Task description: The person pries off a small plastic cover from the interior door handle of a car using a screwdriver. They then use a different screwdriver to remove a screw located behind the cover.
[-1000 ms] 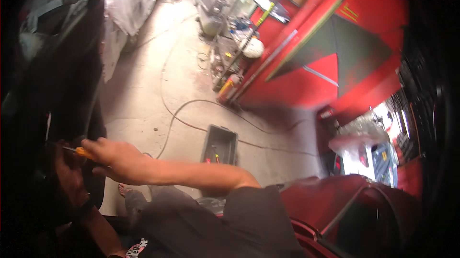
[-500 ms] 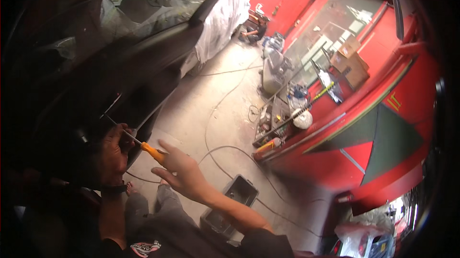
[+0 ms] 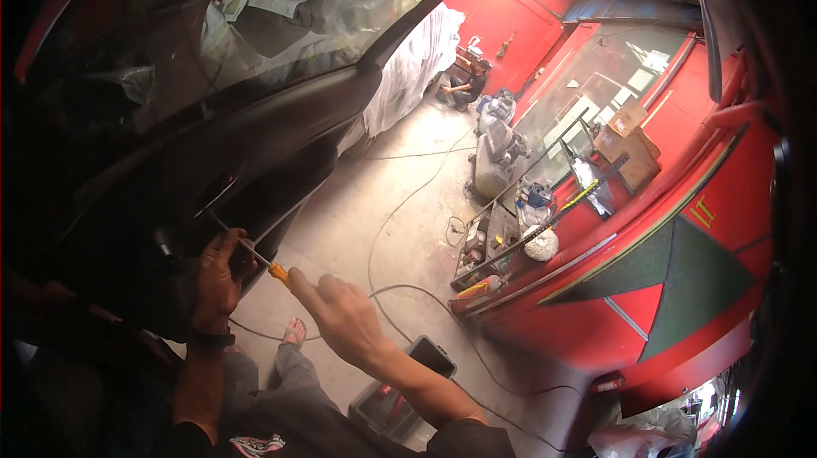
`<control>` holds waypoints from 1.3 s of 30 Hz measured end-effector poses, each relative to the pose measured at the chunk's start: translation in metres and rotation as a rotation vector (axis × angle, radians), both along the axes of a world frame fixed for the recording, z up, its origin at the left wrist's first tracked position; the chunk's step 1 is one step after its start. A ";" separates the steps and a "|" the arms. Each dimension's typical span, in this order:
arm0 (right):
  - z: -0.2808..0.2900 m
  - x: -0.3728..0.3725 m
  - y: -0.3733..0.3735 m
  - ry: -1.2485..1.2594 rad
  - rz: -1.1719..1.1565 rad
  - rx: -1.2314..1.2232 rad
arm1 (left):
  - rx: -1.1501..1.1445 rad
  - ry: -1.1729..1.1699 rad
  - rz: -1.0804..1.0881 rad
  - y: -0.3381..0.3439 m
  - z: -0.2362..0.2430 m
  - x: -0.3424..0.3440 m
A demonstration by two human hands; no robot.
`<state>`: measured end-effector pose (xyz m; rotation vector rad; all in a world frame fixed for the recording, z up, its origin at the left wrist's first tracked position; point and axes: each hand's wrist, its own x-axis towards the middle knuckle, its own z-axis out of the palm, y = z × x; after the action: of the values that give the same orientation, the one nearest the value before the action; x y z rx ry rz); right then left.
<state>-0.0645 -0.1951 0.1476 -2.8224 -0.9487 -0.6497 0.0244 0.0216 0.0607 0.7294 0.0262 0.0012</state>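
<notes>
Grips the orange handle of a screwdriver with the right hand, with fingers curled around its rear end. Holds the tool on the near left, slanting away and leftward, with its thin shaft running past the left hand and its tip at the dark inner side of a vehicle door. Raises the left hand close beside that door, with bent fingers at the shaft; cannot tell, in such shadow, whether pinching it or only touching it. Wears a dark band on the left wrist. Sets a sandalled foot on the pale floor, just right of the left hand. Has a grey bin near, low in the middle, partly covered by the right forearm and holding something red. Has a dark hose curving across the floor beyond the right hand.

Faces, far off, a crouching person just right of a shape draped in white sheeting, before a red wall. Has, farther right, a low rack with a round white object at its near end, cardboard boxes behind it, and, nearer, a large red panel with dark green patches.
</notes>
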 end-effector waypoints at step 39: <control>-0.014 -0.020 0.008 -0.009 0.062 0.438 | -0.214 0.069 -0.128 0.010 -0.007 0.008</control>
<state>-0.0848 -0.1875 0.1335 -2.3981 -0.7777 -0.7561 0.0326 0.0313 0.0542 0.5159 0.0449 -0.1466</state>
